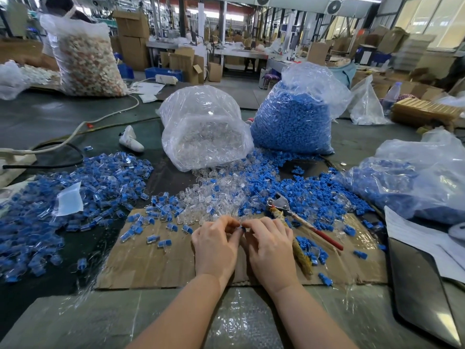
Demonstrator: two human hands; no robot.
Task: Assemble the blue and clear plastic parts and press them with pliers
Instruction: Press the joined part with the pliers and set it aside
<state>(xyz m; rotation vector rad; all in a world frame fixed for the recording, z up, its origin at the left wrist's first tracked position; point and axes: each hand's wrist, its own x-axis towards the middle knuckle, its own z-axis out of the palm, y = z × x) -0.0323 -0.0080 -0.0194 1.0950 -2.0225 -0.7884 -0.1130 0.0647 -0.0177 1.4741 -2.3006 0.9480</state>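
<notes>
Both hands were held close together over a flat sheet of cardboard [156, 263] on the worktop [75, 318]. The left hand [216, 245] had its fingers [227, 222] curled, and the right hand [269, 245] had its fingers curled too. A small blue part [243, 229] was pinched between the tips of the two hands, right where they met. A clear part may have been held there as well, but it could not be told for sure.

The pliers [297, 220] were lying on the cardboard just to the right of the right hand, with the metal head pointing away and one red handle showing. They were not held.

A heap of clear parts [214, 197] was spread just beyond the hands. Loose blue parts [309, 187] were piled to the right of that heap. A wide pile of joined blue and clear pieces [95, 187] was seen on the left.

Farther back, a bag of clear parts [203, 132] and a bag of blue parts [297, 117] were standing side by side. Another bag of blue parts [412, 182] was lying at the right edge.
</notes>
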